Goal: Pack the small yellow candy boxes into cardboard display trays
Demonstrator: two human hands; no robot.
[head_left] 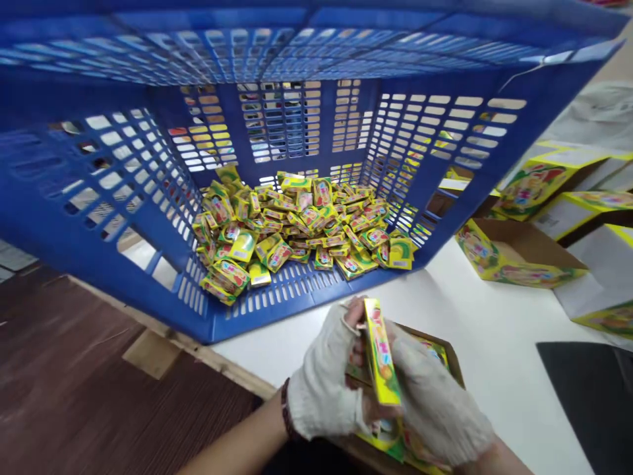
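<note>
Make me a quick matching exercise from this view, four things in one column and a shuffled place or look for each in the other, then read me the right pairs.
Things:
1. Crate
2. Heaped packets
3. Yellow pack
4. Dark bracelet

Places and looks:
A. between the left hand and the right hand
B. around the left wrist
C. blue, with slotted walls
D. inside the crate

Right pairs: 1-C, 2-D, 3-A, 4-B.
</note>
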